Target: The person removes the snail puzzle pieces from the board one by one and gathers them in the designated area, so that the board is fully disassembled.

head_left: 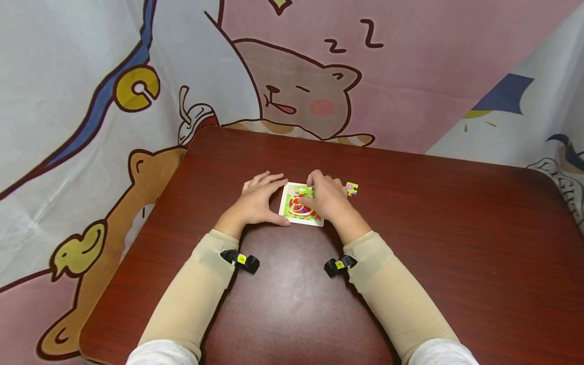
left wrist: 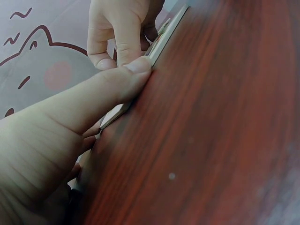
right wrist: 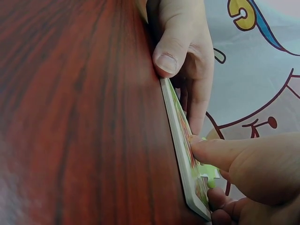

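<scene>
A small square jigsaw puzzle tray (head_left: 281, 204) with a pale rim lies on the table, a red and green picture in it. My left hand (head_left: 260, 201) holds its left side, the thumb at the near corner and the index finger at the far one. Over the tray's right part, my right hand (head_left: 332, 198) pinches a green puzzle piece (right wrist: 209, 174). That piece stands tilted above the picture in the right wrist view. Much of the tray's right side is hidden under this hand.
A loose puzzle piece (head_left: 352, 188), green with pink and blue, lies on the table just right of my right hand. The dark red wooden table (head_left: 447, 238) reaches back to a cartoon-printed cloth (head_left: 401, 76). Black camera straps are on both wrists.
</scene>
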Action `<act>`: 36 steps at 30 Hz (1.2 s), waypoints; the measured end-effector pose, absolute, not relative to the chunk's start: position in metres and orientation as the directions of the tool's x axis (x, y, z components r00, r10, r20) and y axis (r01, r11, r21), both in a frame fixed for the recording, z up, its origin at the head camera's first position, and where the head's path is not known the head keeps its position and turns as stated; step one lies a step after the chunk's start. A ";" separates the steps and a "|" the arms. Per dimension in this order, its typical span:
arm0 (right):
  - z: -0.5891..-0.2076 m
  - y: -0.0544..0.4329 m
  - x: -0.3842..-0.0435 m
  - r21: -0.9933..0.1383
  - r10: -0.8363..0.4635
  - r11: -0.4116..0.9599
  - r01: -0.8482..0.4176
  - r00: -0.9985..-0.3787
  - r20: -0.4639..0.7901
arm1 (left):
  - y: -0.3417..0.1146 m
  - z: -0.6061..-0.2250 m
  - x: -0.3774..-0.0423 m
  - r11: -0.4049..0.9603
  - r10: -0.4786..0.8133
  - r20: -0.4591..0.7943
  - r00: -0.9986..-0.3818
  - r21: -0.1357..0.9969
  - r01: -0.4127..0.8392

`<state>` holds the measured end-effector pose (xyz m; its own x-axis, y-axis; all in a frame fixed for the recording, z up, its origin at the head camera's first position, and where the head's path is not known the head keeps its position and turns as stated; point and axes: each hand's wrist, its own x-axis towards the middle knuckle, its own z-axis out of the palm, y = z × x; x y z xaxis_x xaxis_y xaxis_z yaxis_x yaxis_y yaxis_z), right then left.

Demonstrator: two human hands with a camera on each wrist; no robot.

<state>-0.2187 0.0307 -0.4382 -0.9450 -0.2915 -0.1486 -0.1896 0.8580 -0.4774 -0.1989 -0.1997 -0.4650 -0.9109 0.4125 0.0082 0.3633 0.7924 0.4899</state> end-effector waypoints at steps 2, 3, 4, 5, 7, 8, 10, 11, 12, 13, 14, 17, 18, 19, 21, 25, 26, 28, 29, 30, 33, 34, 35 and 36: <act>-0.438 0.031 -0.219 -0.474 -0.289 0.860 -0.189 -0.946 -0.148 | -0.200 -0.465 -0.199 0.791 0.414 0.009 -0.910 0.491 0.364; -0.439 0.030 -0.219 -0.476 -0.288 0.859 -0.188 -0.946 -0.147 | -0.200 -0.465 -0.199 0.791 0.414 0.009 -0.910 0.491 0.365; -0.439 0.030 -0.219 -0.479 -0.287 0.858 -0.187 -0.947 -0.146 | -0.200 -0.465 -0.199 0.791 0.414 0.010 -0.910 0.490 0.365; -0.439 0.030 -0.219 -0.481 -0.287 0.857 -0.186 -0.947 -0.144 | -0.200 -0.465 -0.200 0.792 0.413 0.011 -0.910 0.489 0.366; -0.439 0.030 -0.219 -0.486 -0.288 0.853 -0.189 -0.948 -0.137 | -0.200 -0.466 -0.200 0.793 0.413 0.012 -0.911 0.487 0.366; -0.439 0.029 -0.219 -0.488 -0.290 0.851 -0.193 -0.948 -0.131 | -0.200 -0.466 -0.200 0.792 0.413 0.015 -0.911 0.487 0.367; -0.439 0.029 -0.219 -0.493 -0.296 0.846 -0.204 -0.948 -0.115 | -0.200 -0.466 -0.200 0.792 0.413 0.016 -0.911 0.488 0.368; -0.439 0.029 -0.219 -0.490 -0.300 0.845 -0.211 -0.948 -0.108 | -0.200 -0.466 -0.201 0.792 0.413 0.016 -0.910 0.488 0.368; -0.438 0.028 -0.219 -0.489 -0.304 0.845 -0.218 -0.947 -0.102 | -0.200 -0.466 -0.201 0.791 0.414 0.017 -0.910 0.489 0.368; -0.438 0.028 -0.220 -0.487 -0.307 0.844 -0.224 -0.947 -0.097 | -0.200 -0.466 -0.201 0.790 0.414 0.017 -0.910 0.490 0.369; -0.438 0.028 -0.220 -0.484 -0.309 0.845 -0.229 -0.946 -0.093 | -0.200 -0.466 -0.201 0.789 0.414 0.018 -0.910 0.491 0.369; -0.437 0.029 -0.220 -0.477 -0.316 0.846 -0.239 -0.945 -0.086 | -0.200 -0.466 -0.202 0.787 0.414 0.023 -0.910 0.494 0.371; -0.436 0.029 -0.220 -0.479 -0.318 0.843 -0.243 -0.944 -0.082 | -0.200 -0.466 -0.201 0.785 0.415 0.025 -0.910 0.495 0.372; -0.437 0.030 -0.220 -0.486 -0.320 0.839 -0.244 -0.944 -0.079 | -0.200 -0.466 -0.201 0.785 0.415 0.025 -0.909 0.495 0.372; -0.438 0.032 -0.221 -0.512 -0.324 0.824 -0.244 -0.943 -0.073 | -0.199 -0.465 -0.201 0.787 0.414 0.022 -0.910 0.494 0.370; -0.441 0.036 -0.224 -0.570 -0.320 0.787 -0.237 -0.946 -0.047 | -0.199 -0.466 -0.201 0.794 0.410 0.007 -0.912 0.489 0.361; -0.442 0.037 -0.225 -0.579 -0.317 0.780 -0.237 -0.948 -0.039 | -0.199 -0.466 -0.200 0.795 0.409 0.005 -0.912 0.489 0.359; -0.443 0.038 -0.226 -0.588 -0.312 0.772 -0.241 -0.950 -0.021 | -0.198 -0.466 -0.201 0.796 0.407 0.002 -0.913 0.490 0.356; -0.443 0.039 -0.226 -0.594 -0.311 0.767 -0.243 -0.950 -0.014 | -0.198 -0.466 -0.201 0.794 0.407 0.004 -0.913 0.492 0.356; -0.443 0.039 -0.226 -0.601 -0.309 0.760 -0.245 -0.951 -0.003 | -0.198 -0.466 -0.201 0.793 0.406 0.006 -0.914 0.494 0.356; -0.440 0.039 -0.225 -0.623 -0.307 0.738 -0.260 -0.951 0.034 | -0.198 -0.466 -0.201 0.791 0.404 0.008 -0.915 0.498 0.354; -0.439 0.040 -0.225 -0.631 -0.305 0.729 -0.266 -0.951 0.049 | -0.198 -0.466 -0.201 0.791 0.404 0.008 -0.915 0.499 0.354; -0.437 0.040 -0.224 -0.639 -0.303 0.719 -0.272 -0.951 0.064 | -0.198 -0.466 -0.201 0.790 0.403 0.010 -0.915 0.500 0.354; -0.436 0.041 -0.224 -0.644 -0.302 0.712 -0.279 -0.950 0.079 | -0.198 -0.466 -0.201 0.792 0.402 0.009 -0.916 0.499 0.353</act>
